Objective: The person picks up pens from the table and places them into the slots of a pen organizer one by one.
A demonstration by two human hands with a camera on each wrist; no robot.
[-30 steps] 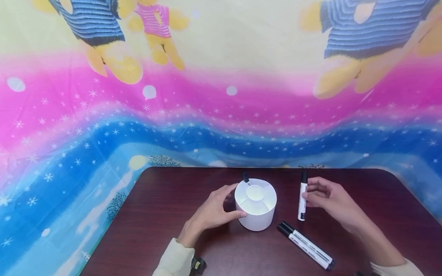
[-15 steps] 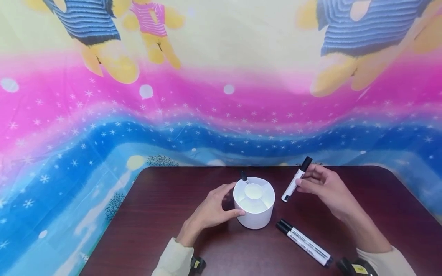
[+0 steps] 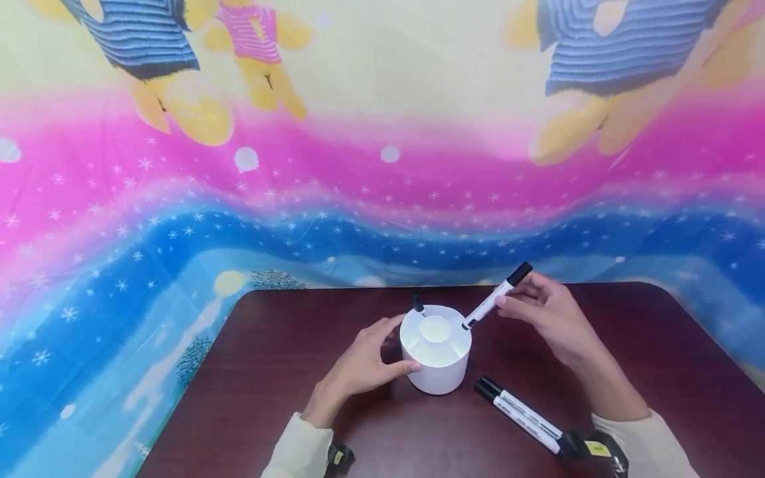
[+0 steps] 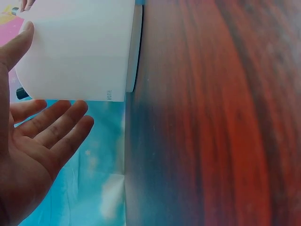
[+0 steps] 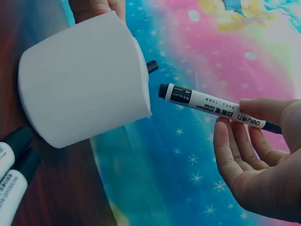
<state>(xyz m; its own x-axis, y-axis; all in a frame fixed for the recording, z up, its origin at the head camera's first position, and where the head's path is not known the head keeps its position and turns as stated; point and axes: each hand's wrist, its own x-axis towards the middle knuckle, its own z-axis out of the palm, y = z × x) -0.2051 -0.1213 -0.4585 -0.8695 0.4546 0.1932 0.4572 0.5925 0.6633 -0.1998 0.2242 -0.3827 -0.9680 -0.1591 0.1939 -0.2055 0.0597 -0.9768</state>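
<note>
A round white pen holder (image 3: pixel 436 375), divided into compartments around a central ring, stands on the table. My left hand (image 3: pixel 361 365) holds its left side, thumb on the near wall and fingers along the far left; in the left wrist view the fingertips (image 4: pixel 77 108) are right at the wall. One black-capped marker (image 3: pixel 420 307) leans in a back compartment. My right hand (image 3: pixel 546 318) pinches a white whiteboard marker (image 3: pixel 493 299) between thumb and fingers. Tilted, black cap up, its lower end overlaps the holder's right rim in the head view.
Two more black-capped markers (image 3: pixel 520 415) lie side by side on the dark wooden table (image 3: pixel 239 398), right of the holder. A black wrist device (image 3: pixel 597 448) on the right overlaps their lower ends. A patterned cloth (image 3: pixel 358 186) hangs behind the table.
My right hand has lifted the marker and brought it left to the pen holder's rim, tilting it from upright to slanted. The left hand keeps its place on the holder.
</note>
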